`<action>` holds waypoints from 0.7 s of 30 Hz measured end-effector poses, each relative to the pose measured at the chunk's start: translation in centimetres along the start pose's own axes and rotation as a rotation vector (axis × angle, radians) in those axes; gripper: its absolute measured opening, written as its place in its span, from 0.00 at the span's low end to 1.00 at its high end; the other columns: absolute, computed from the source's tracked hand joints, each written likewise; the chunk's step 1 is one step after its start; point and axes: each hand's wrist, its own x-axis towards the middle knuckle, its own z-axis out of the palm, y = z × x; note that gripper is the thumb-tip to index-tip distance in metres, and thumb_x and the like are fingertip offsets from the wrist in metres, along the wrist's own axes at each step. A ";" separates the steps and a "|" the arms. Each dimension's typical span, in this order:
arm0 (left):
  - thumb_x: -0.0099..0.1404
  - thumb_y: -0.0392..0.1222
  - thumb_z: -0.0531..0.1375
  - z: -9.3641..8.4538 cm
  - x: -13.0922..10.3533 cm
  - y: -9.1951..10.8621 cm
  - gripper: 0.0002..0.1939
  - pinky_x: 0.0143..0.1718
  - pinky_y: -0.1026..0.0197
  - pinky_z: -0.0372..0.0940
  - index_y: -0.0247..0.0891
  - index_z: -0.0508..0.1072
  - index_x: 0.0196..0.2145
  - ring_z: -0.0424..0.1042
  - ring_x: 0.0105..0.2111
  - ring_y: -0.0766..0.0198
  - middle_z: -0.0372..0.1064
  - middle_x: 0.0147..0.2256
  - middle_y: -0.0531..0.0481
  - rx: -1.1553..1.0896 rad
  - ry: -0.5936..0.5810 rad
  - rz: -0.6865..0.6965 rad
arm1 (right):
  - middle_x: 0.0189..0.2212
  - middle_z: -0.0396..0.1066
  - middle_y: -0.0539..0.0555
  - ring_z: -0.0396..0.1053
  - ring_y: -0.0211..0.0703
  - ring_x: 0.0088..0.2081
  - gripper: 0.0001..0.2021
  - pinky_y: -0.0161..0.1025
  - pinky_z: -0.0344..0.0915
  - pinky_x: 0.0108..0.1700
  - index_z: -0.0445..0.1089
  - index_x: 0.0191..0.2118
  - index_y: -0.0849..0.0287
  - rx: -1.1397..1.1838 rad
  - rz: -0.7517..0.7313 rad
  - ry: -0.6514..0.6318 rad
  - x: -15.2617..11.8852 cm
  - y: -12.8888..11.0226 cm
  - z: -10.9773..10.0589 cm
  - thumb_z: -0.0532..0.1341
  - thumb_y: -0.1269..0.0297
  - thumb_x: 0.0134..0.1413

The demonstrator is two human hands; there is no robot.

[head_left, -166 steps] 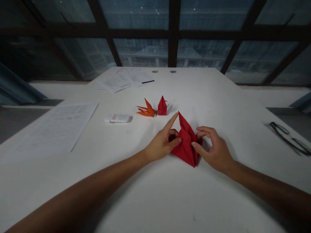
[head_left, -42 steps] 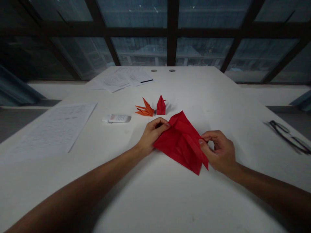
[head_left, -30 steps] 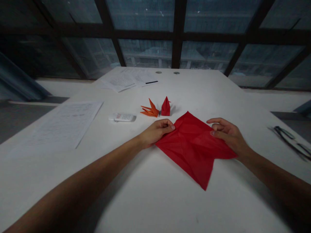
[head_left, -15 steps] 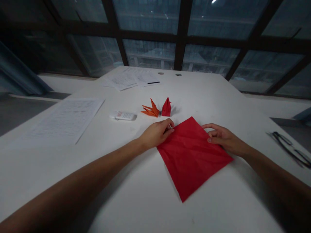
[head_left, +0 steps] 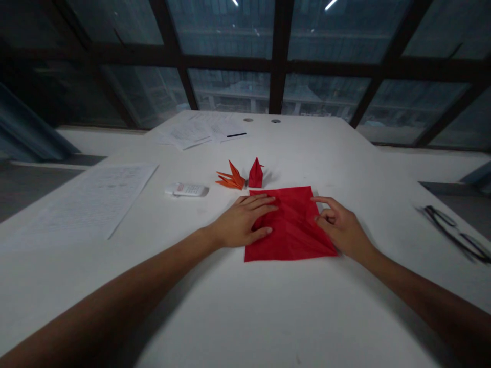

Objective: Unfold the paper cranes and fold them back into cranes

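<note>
Head view, squarish red paper (head_left: 293,225), near edge (head_left: 290,257) crosswise; left fingers (head_left: 264,208) spread atop, right fingers (head_left: 324,200) half-curled, grip unclear

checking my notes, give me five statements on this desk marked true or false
1. The left hand lies on the red sheet. True.
2. The red sheet is folded into a narrow strip. False: it lies spread out.
3. The right hand is at the red sheet's right edge. True.
4. The glasses lie left of it. False: the glasses are on its right.
5. The orange paper figure is left of the small red figure. True.
</note>
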 end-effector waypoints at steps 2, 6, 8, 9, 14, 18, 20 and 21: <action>0.72 0.58 0.56 0.2 0.0 -0.3 0.31 0.69 0.37 0.50 0.49 0.60 0.69 0.55 0.71 0.46 0.53 0.72 0.45 0.011 -0.048 -0.027 | 0.26 0.63 0.46 0.62 0.39 0.26 0.17 0.38 0.62 0.31 0.72 0.54 0.54 -0.110 -0.075 0.069 0.0 0.0 0.1 0.60 0.67 0.60; 0.72 0.60 0.56 0.1 -0.1 -0.5 0.33 0.72 0.37 0.45 0.49 0.59 0.70 0.52 0.72 0.47 0.52 0.73 0.45 0.025 -0.106 -0.013 | 0.42 0.66 0.55 0.70 0.47 0.41 0.18 0.45 0.70 0.45 0.74 0.54 0.53 -0.269 -0.278 0.213 0.0 0.2 0.0 0.61 0.69 0.58; 0.72 0.60 0.56 0.0 -0.2 -0.4 0.33 0.72 0.37 0.44 0.49 0.59 0.70 0.51 0.73 0.47 0.51 0.73 0.45 0.023 -0.130 0.000 | 0.48 0.68 0.58 0.70 0.51 0.49 0.17 0.50 0.69 0.53 0.75 0.53 0.53 -0.295 -0.370 0.215 0.1 0.4 -0.1 0.60 0.69 0.60; 0.72 0.59 0.56 -0.1 -0.2 -0.4 0.33 0.73 0.37 0.43 0.49 0.59 0.70 0.51 0.73 0.47 0.51 0.73 0.45 0.018 -0.139 0.009 | 0.50 0.69 0.58 0.70 0.52 0.52 0.15 0.53 0.68 0.56 0.75 0.52 0.53 -0.307 -0.413 0.196 0.1 0.5 -0.2 0.60 0.69 0.60; 0.70 0.55 0.59 -0.5 -0.2 -0.3 0.34 0.73 0.39 0.44 0.51 0.58 0.70 0.52 0.73 0.49 0.52 0.73 0.48 -0.038 -0.146 0.054 | 0.52 0.78 0.55 0.71 0.54 0.58 0.16 0.61 0.64 0.63 0.75 0.52 0.51 -0.341 -0.511 -0.084 0.6 1.7 -0.6 0.58 0.72 0.63; 0.71 0.58 0.58 -0.5 -0.1 -0.3 0.32 0.73 0.37 0.42 0.51 0.61 0.69 0.53 0.72 0.48 0.54 0.72 0.47 -0.046 -0.125 0.013 | 0.50 0.81 0.51 0.74 0.49 0.58 0.20 0.57 0.67 0.63 0.78 0.47 0.49 -0.213 -0.548 -0.224 1.7 3.3 -1.6 0.52 0.77 0.64; 0.71 0.61 0.56 -0.4 -0.1 -0.3 0.33 0.73 0.35 0.41 0.50 0.62 0.69 0.53 0.72 0.46 0.54 0.72 0.45 -0.036 -0.107 -0.024 | 0.49 0.81 0.50 0.74 0.48 0.59 0.21 0.57 0.68 0.64 0.79 0.47 0.48 -0.178 -0.564 -0.235 2.1 3.7 -2.1 0.52 0.77 0.64; 0.71 0.63 0.56 -0.4 -0.1 -0.3 0.33 0.73 0.35 0.41 0.49 0.62 0.69 0.52 0.72 0.46 0.54 0.72 0.44 -0.032 -0.101 -0.042 | 0.50 0.81 0.50 0.74 0.48 0.59 0.21 0.57 0.68 0.64 0.79 0.47 0.48 -0.172 -0.573 -0.243 2.3 3.7 -2.3 0.53 0.77 0.64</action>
